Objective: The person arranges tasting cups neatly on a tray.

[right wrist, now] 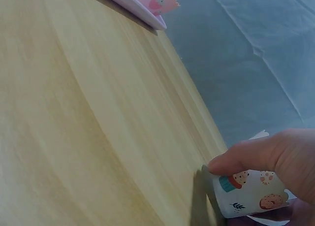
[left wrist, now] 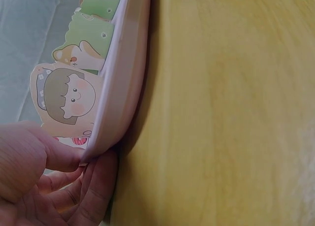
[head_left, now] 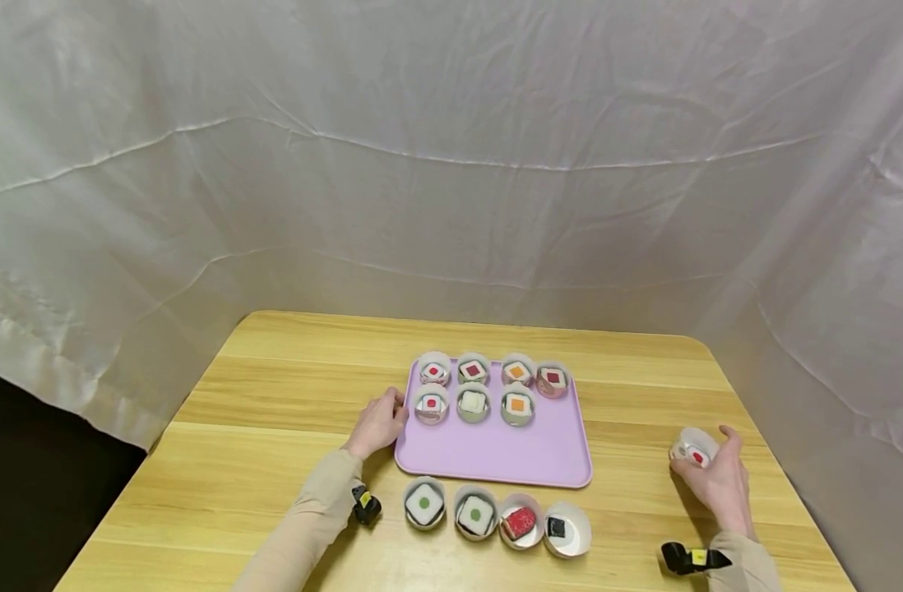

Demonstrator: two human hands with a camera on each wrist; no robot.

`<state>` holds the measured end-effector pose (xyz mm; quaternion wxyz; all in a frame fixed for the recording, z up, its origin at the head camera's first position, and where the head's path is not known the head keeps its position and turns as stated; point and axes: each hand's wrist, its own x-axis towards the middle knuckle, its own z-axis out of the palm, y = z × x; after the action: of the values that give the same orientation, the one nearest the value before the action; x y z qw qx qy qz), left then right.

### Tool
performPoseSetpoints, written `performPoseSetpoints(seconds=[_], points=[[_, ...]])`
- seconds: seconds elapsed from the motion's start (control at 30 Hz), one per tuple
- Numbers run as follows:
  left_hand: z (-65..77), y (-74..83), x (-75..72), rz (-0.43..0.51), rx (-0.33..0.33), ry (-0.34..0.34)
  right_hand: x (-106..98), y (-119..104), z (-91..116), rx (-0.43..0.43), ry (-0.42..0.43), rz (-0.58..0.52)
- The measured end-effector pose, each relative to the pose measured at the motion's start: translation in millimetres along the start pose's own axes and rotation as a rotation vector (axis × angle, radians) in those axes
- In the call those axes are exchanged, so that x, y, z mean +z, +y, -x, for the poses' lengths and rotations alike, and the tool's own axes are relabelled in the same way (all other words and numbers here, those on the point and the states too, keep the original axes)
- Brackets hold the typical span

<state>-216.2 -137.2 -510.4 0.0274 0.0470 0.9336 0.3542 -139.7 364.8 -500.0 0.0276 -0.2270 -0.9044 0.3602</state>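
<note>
My left hand [head_left: 381,421] pinches the left rim of a lilac tray [head_left: 488,456]; in the left wrist view the thumb [left wrist: 61,157] lies over the rim, with fingers bent against its outer side. Far to the right, my right hand [head_left: 721,483] grips a paper cup [head_left: 692,442] holding a white sushi-like piece with a red centre. Cookie and cupcake pictures decorate that cup's wall [right wrist: 251,194] in the right wrist view. Two rows of paper cups stand at the tray's back, their sushi-like pieces centred in red, dark red, orange or plain white.
In front of the tray, a row holds two cups with green-dotted pieces [head_left: 425,503] [head_left: 476,515], one with a red-topped piece [head_left: 521,521] and one with a small dark piece [head_left: 558,527]. Pale fabric [head_left: 496,205] surrounds the wooden table [head_left: 274,395].
</note>
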Motion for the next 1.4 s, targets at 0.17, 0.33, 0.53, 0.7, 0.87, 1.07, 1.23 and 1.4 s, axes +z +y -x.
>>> performPoseSetpoints(seconds=[0.17, 0.33, 0.53, 0.7, 0.87, 1.07, 1.23, 1.4], points=[[-0.1, 0.3, 0.3, -0.003, 0.012, 0.013, -1, -2, 1, -0.001, 0.021, -0.026], [-0.7, 0.0, 1.6, -0.016, 0.021, 0.033, 1, -4, 1, -0.007, 0.042, -0.054], [-1.1, -1.6, 1.8, -0.014, 0.026, 0.035, 6, -8, 4, -0.031, 0.060, -0.091], [-0.9, -1.5, 1.4, -0.014, 0.022, 0.029, 9, -11, 6, -0.060, 0.063, -0.109], [-0.5, -0.6, 0.9, -0.012, 0.020, 0.025, 12, -16, 8, -0.089, 0.056, -0.119], [-0.4, -0.5, 0.7, -0.018, 0.022, 0.028, 15, -21, 9, -0.141, 0.056, -0.136], [-0.4, -0.8, 0.8, -0.020, 0.024, 0.030, 17, -23, 9, -0.165, 0.075, -0.131], [-0.6, -1.1, 1.0, -0.021, 0.024, 0.031, 19, -26, 9, -0.186, 0.093, -0.142]])
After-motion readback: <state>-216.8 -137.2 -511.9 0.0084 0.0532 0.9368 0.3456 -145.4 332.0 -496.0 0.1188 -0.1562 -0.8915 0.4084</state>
